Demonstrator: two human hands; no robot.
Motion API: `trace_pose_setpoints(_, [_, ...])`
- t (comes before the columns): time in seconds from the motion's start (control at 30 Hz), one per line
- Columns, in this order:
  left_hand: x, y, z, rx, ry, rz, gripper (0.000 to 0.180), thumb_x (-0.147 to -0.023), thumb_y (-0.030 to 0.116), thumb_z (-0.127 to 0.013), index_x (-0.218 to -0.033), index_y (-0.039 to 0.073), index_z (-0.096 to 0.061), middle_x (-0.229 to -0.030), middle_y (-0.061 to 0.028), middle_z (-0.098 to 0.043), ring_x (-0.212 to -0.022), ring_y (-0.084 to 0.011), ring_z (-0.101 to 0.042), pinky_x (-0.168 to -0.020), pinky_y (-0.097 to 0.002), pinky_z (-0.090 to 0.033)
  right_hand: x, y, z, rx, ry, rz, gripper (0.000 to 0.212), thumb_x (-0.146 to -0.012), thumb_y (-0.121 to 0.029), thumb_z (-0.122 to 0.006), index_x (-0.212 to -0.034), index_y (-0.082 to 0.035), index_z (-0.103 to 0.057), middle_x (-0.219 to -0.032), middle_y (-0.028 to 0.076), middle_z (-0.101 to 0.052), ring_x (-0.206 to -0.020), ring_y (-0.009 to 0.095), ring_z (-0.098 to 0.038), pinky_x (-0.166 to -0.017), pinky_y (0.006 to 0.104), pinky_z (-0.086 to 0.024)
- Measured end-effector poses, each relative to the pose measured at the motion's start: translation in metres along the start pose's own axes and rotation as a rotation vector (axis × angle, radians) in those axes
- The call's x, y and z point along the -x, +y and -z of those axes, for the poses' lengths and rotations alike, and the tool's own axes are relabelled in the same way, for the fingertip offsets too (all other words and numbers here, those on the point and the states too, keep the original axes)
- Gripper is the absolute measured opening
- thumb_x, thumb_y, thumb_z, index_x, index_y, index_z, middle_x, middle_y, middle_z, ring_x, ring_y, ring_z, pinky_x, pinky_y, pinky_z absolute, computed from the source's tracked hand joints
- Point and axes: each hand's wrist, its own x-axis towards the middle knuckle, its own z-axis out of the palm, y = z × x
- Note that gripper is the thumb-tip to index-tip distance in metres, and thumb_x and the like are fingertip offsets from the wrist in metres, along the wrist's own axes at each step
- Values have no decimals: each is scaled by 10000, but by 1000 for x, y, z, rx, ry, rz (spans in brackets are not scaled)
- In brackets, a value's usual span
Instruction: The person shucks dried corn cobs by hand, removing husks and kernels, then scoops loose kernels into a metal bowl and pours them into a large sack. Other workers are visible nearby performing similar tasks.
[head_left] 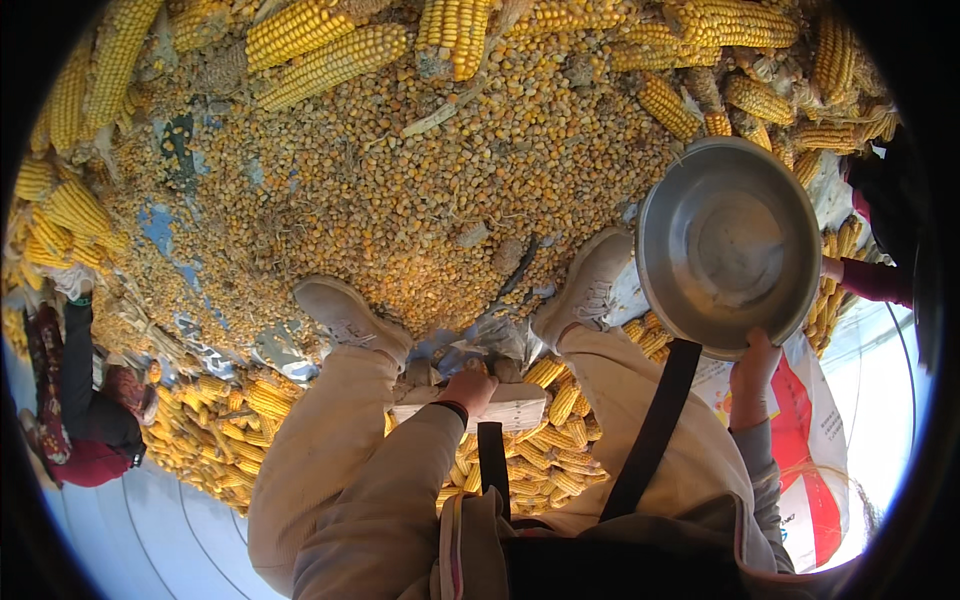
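Observation:
My right hand [755, 370] grips the near rim of a wide, round metal basin [728, 245]. The basin is tilted so that its inside faces me, and only its bare, dull bottom and walls show. Between my knees, my left hand [470, 390] is closed beside a pale wooden board [515, 408]; what its fingers hold, if anything, is hidden. Beyond my shoes lies a broad layer of loose corn kernels [400, 190]. Another person's hand [832, 268], in a maroon sleeve, is at or near the basin's right rim; contact cannot be made out.
Corn cobs [340, 65] ring the far side, and more cobs [235, 430] are heaped under and beside my legs. A white and red sack [810, 450] stands at the right. At the left edge another person [85, 410] works near cobs. Blue sheeting [160, 235] shows under the kernels.

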Motion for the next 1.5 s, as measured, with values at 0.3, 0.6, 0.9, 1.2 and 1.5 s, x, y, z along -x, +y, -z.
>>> trace_pose_setpoints(0.3, [-32, -43, 26, -222, -72, -96, 282, -896, 294, -546, -876, 29, -639, -866, -187, -647, -760, -324, -585, -697, -439, -462, -18, 12, 3, -83, -255, -12, 401, -752, 19, -473, -1142, -5, -561, -947, 24, -580, -843, 150, -550, -757, 285, -464])
trace_pose_setpoints(0.6, [9, -15, 80, -471, -110, -140, 346, -803, 311, -649, -1020, 42, -654, -941, -169, -673, -870, -325, -633, -754, -426, -487, 3, -43, -11, -57, -452, -96, 489, -766, 59, -483, -1242, -48, -513, -922, 93, -604, -763, 244, -606, -589, 411, -532])
trace_pose_setpoints(0.9, [175, -11, 281, -213, 988, -145, 314, -799, 274, -664, -1011, 44, -639, -978, -154, -672, -904, -340, -638, -782, -418, -501, -143, -107, 1, 483, -281, 589, 246, -874, 5, -548, -1111, -50, -580, -809, 19, -606, -693, 120, -575, -533, 321, -455])
trace_pose_setpoints(1.2, [97, -46, 170, -544, 1373, -23, 653, -741, 284, -718, -1343, 157, -501, -1417, -160, -423, -1378, -331, -323, -1122, -575, -203, -44, -42, -49, 336, -517, 440, 556, -878, -173, -623, -1383, -163, -391, -1094, 84, -642, -1017, 188, -623, -782, 497, -540])
trace_pose_setpoints(1.5, [36, -86, 213, -771, 1040, -474, 464, -888, 148, -516, -1351, 163, -487, -1484, -68, -379, -1404, -261, -312, -1155, -546, -225, 0, -106, -55, 185, -546, 154, 376, -801, 18, -482, -1176, -3, -507, -856, 146, -630, -605, 312, -678, -380, 410, -531])
